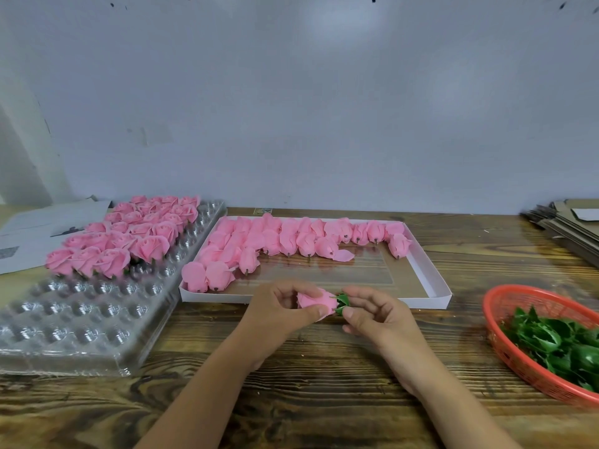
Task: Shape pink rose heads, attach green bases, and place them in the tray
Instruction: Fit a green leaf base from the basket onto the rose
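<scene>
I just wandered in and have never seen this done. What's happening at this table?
A person is making pink roses. The left hand holds a rose head while the right hand pinches a green base against its end. Finished roses stand in the clear plastic tray, unfinished heads lie in the white box, and an orange basket holds spare bases.

Pale grey wall [324,108] behind, faint scuffs, soft light patch up top; dark-grained wooden worktop [324,367] running beneath.
</scene>
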Demonstrator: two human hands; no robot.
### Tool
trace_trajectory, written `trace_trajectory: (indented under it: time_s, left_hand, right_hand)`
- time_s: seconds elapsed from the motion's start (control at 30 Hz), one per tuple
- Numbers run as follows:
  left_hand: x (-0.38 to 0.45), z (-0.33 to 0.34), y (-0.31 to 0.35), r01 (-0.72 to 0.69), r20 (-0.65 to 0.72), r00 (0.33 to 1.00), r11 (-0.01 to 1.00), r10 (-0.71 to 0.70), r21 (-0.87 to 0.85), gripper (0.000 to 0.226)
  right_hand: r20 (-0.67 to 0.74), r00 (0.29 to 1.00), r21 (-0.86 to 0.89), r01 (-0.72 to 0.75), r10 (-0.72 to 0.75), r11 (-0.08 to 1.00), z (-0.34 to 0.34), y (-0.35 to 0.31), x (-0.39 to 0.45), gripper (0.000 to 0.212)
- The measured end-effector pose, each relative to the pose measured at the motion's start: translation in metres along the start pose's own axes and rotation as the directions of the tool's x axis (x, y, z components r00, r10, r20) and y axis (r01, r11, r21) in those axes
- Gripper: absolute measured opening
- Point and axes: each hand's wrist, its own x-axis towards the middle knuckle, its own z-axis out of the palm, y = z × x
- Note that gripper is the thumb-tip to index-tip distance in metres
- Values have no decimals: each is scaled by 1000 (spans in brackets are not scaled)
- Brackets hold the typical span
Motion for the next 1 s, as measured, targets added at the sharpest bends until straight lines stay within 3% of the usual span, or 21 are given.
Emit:
trace_trajectory:
  time_s: [0.53, 1.0]
  left_hand:
    - [-1, 1, 1, 34, 16, 999, 999, -33, -12, 23]
    - [-1, 2, 1, 33, 8, 999, 999, -33, -12, 23]
  right_hand:
    - [49, 997, 31, -63, 62, 997, -1, 0, 1, 26]
    - [8, 997, 51, -81, 81, 995, 1, 3, 1, 23]
